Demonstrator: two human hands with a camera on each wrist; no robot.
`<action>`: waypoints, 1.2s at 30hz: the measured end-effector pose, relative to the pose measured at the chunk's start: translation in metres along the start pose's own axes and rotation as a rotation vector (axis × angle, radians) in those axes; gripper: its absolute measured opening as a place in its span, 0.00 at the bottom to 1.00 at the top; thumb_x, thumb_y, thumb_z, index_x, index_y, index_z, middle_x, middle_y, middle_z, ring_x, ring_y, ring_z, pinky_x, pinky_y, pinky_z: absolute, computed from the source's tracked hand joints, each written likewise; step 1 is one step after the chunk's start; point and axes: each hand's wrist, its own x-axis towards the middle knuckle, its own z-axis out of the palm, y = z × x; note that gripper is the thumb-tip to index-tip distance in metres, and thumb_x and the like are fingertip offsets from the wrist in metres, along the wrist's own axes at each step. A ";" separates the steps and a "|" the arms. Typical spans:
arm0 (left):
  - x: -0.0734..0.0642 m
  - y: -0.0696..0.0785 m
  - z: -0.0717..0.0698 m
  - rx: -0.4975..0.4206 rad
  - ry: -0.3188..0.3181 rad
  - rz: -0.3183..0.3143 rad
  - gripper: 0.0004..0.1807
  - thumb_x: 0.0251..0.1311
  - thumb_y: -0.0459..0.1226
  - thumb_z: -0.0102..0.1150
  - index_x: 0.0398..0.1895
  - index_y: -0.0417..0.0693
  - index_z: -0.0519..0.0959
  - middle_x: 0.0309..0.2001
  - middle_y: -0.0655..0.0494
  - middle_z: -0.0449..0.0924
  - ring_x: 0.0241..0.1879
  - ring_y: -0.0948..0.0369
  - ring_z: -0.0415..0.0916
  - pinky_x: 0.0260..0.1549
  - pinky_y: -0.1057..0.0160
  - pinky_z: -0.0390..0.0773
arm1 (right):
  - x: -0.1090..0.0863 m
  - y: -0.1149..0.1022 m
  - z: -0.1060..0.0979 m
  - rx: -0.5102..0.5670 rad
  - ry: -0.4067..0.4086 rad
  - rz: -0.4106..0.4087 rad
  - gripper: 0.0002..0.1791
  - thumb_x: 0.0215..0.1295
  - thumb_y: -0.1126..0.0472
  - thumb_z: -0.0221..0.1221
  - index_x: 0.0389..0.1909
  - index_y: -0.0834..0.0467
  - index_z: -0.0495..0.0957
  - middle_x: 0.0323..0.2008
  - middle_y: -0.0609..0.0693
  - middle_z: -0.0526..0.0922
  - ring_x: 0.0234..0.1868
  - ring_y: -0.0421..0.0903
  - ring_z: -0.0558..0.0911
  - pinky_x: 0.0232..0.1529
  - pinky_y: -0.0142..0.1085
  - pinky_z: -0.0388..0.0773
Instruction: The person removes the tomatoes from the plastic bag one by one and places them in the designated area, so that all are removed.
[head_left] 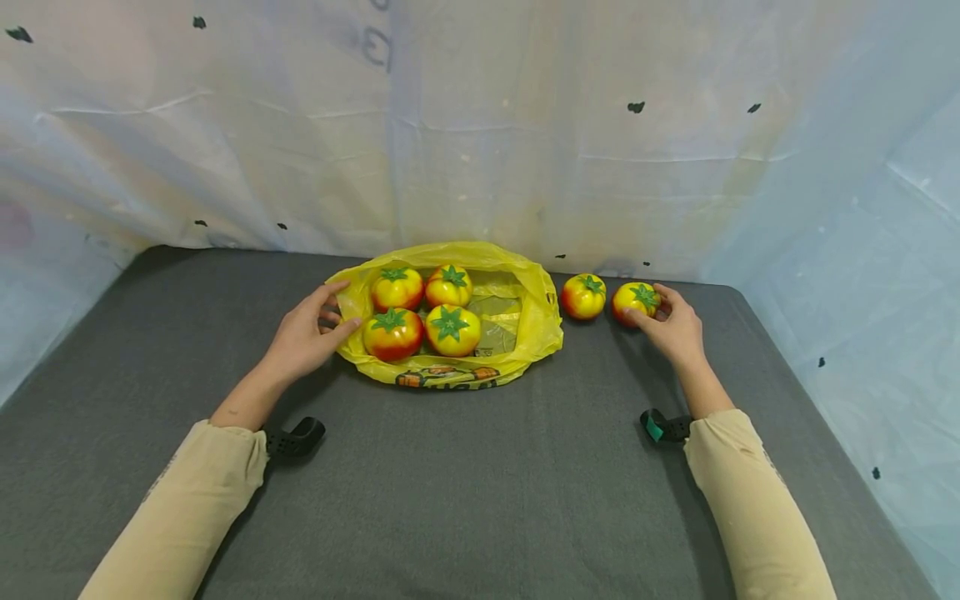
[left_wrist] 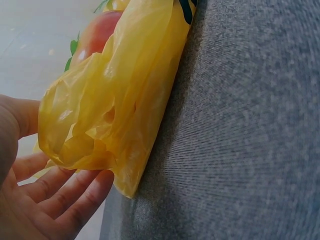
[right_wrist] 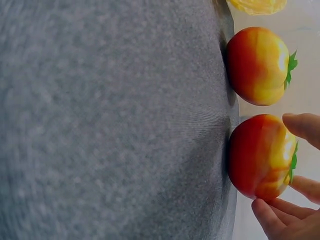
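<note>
A yellow plastic bag (head_left: 542,333) lies with its mouth spread wide in the head view, several red-and-yellow tomatoes (head_left: 392,335) with green star-shaped tops grouped in its left part. My left hand (head_left: 303,333) is at the bag's left edge, thumb and loosely straight fingers spread and touching the plastic; in the left wrist view the fingertips (left_wrist: 102,185) meet the crumpled rim. To the right of the bag, my right hand (head_left: 675,329) holds a tomato (right_wrist: 257,157) between thumb and fingers, and that tomato rests on the table. Another tomato (right_wrist: 255,67) sits between it and the bag.
The grey cloth-covered table (head_left: 465,483) spreads out in front of the bag. Pale sheeting (head_left: 487,125) with dark marks rises behind the table and at both sides. A black strap (head_left: 296,437) sits at each wrist.
</note>
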 end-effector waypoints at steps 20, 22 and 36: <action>0.000 0.000 -0.001 -0.010 -0.007 -0.008 0.34 0.68 0.40 0.53 0.73 0.41 0.55 0.55 0.36 0.64 0.50 0.44 0.71 0.48 0.43 0.76 | -0.005 -0.004 -0.009 -0.035 0.007 0.011 0.41 0.66 0.48 0.57 0.74 0.59 0.52 0.71 0.66 0.57 0.67 0.65 0.65 0.64 0.55 0.67; 0.000 0.000 -0.001 -0.010 -0.006 -0.008 0.33 0.68 0.40 0.53 0.73 0.41 0.55 0.55 0.36 0.64 0.50 0.44 0.71 0.48 0.43 0.76 | -0.005 -0.006 -0.011 -0.031 0.011 0.017 0.41 0.66 0.47 0.57 0.74 0.59 0.52 0.72 0.65 0.55 0.67 0.65 0.64 0.64 0.56 0.66; 0.001 0.001 -0.001 -0.008 -0.002 -0.002 0.33 0.68 0.40 0.53 0.73 0.40 0.55 0.55 0.36 0.64 0.50 0.44 0.71 0.48 0.43 0.76 | -0.010 -0.023 -0.018 0.007 0.033 -0.011 0.44 0.64 0.42 0.58 0.75 0.54 0.52 0.73 0.63 0.52 0.68 0.65 0.63 0.63 0.57 0.66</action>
